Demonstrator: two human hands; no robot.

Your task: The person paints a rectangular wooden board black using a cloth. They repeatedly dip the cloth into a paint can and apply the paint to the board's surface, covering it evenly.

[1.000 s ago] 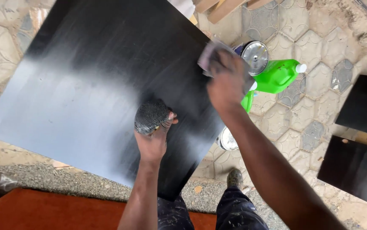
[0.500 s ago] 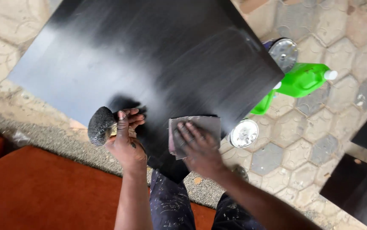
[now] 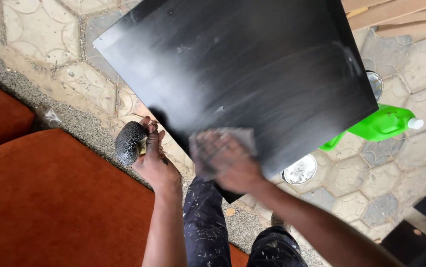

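A: Panel [image 3: 252, 74] — big black board, flat, dull sheen, pale dusty smears, tilted over the hexagon paving [image 3: 396, 173], near corner above the person's knees.
B: Hands?
A: Right hand [image 3: 225, 163] spread flat, pressing a grey sanding sheet [image 3: 240, 136] on the panel's near edge; blurred. Left hand [image 3: 156, 160] off the board, fingers closed round a dark sponge [image 3: 129, 142].
B: Containers?
A: Green jug [image 3: 383, 123], white cap, lying just beside the panel's right edge; contents can't tell. Round tin [image 3: 300, 170] beneath, silvery inside.
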